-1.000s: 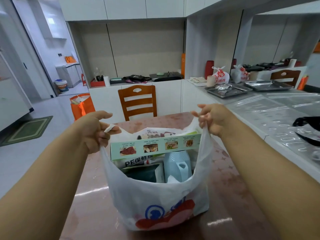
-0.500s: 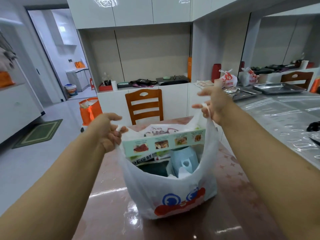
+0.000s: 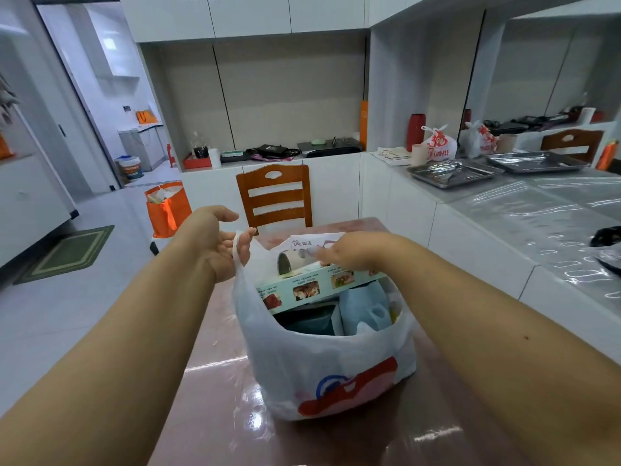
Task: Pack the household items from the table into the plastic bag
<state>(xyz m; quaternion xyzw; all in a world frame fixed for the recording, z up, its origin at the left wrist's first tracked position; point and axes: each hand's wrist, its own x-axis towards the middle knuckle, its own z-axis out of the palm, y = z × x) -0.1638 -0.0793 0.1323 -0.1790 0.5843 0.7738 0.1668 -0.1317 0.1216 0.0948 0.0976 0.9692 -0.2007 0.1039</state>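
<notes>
The white plastic bag (image 3: 322,358), printed in red and blue, stands on the glossy pink table (image 3: 215,415). Inside it are a long green box with food pictures (image 3: 312,289), a pale blue container (image 3: 364,304), a dark pouch (image 3: 309,321), a grey roll (image 3: 289,262) and a printed white packet (image 3: 311,242). My left hand (image 3: 215,240) is at the bag's left side, palm showing, with the left handle (image 3: 238,253) hooked over its fingers. My right hand (image 3: 349,252), blurred, is above the box with fingers pinched on white plastic, apparently the right handle.
A wooden chair (image 3: 274,196) stands behind the table. To the right runs a white counter (image 3: 504,210) with metal trays (image 3: 450,171), tied bags (image 3: 438,142) and a black object (image 3: 608,235). An orange bag (image 3: 166,208) and a green mat (image 3: 67,253) lie on the floor at left.
My right hand has swung down and left from the bag's right side to above the box. My left hand has loosened from a fist to an open palm. The bag's mouth has narrowed.
</notes>
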